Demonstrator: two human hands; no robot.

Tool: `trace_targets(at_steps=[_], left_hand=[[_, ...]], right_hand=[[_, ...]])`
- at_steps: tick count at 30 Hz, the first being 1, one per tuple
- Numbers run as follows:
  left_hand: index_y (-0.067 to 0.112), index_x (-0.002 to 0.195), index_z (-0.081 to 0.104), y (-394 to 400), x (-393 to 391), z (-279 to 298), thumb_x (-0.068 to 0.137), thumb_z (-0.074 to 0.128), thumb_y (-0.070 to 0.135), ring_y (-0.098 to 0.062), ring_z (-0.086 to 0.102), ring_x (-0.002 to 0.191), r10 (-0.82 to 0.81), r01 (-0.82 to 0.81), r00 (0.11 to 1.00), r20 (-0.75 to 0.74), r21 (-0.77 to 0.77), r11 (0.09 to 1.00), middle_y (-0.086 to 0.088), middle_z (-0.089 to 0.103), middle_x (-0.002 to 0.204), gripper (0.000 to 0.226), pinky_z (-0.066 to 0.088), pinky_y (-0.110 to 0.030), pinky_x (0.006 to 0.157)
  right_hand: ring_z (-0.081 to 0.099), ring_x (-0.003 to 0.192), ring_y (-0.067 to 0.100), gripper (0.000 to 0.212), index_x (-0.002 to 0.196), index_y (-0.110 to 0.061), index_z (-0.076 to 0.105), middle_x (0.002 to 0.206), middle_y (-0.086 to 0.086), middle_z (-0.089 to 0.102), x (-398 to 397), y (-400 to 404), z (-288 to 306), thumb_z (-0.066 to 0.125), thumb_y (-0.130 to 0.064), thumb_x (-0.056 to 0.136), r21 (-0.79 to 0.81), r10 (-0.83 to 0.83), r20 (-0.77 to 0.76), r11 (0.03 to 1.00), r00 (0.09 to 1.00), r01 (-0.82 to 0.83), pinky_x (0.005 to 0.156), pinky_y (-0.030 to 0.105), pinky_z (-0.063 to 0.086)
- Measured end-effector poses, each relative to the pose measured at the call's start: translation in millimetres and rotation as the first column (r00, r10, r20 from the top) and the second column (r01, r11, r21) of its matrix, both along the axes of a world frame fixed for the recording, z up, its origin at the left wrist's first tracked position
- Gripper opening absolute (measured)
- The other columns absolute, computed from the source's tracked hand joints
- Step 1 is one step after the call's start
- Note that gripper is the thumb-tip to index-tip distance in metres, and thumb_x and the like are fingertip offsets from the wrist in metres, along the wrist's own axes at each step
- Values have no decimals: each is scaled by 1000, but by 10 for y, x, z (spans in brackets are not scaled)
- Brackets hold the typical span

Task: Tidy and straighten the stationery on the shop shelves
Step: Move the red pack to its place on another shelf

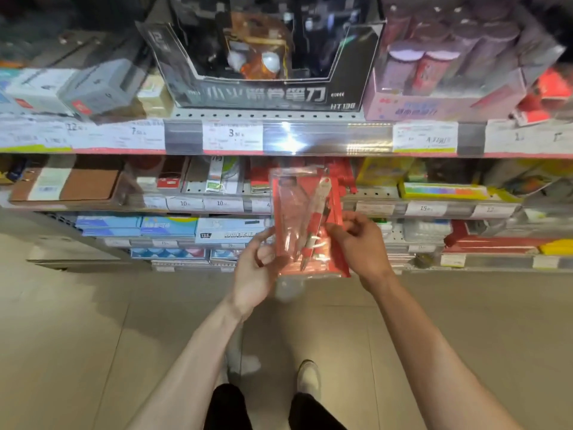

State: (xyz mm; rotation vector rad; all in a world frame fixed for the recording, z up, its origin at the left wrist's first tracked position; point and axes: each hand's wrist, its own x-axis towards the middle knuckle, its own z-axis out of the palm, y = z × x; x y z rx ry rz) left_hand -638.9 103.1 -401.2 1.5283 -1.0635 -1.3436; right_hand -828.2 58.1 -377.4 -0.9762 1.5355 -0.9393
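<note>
A clear plastic pack on a red card, with red-and-white pens inside, is upright in front of the shelves at the centre. My left hand grips its lower left edge, fingers curled against the plastic. My right hand pinches the pack's right edge about halfway up. More red packs stand on the shelf just behind it.
Top shelf carries a black display box, a pink box of tubes and grey boxes. Lower shelves hold brown notebooks, blue boxes, yellow packs. Tiled floor and my shoes lie below.
</note>
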Motion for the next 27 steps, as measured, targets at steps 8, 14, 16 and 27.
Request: trace_targets(at_steps=[8,14,16,27], left_hand=[[25,89,71,-828,-117,-24,97,55,5,-17,55,73,60,-12,948,313,-154,988,2,53,67,27,56,-28,71],[20,119,64,-1261,-231,-205,96,61,25,-10,65,89,87,-53,967,241,-144,988,5,65,98,24,54,-36,93],[13,129,58,-1325,-244,-210,94,64,8,4,64,79,75,-56,985,154,-125,991,8,64,96,35,56,-20,82],[11,138,53,-1475,-218,-367,84,72,9,-13,56,121,-12,70,948,317,-173,982,2,55,141,57,43,-36,109]], right_hand=[[69,93,19,62,146,-22,45,104,-10,63,-122,-200,-209,66,0,91,-44,65,10,997,998,-65,84,35,60],[66,92,23,49,140,-16,53,118,9,68,-89,-585,-375,65,-11,92,-138,2,-190,990,982,-29,92,43,56],[66,88,26,45,137,-17,55,118,12,66,-86,-691,-405,64,-17,93,-156,-12,-245,987,969,-27,88,49,57],[46,124,28,35,125,-11,63,127,11,56,-119,-894,-510,57,-32,99,-175,51,-708,954,704,-245,107,35,39]])
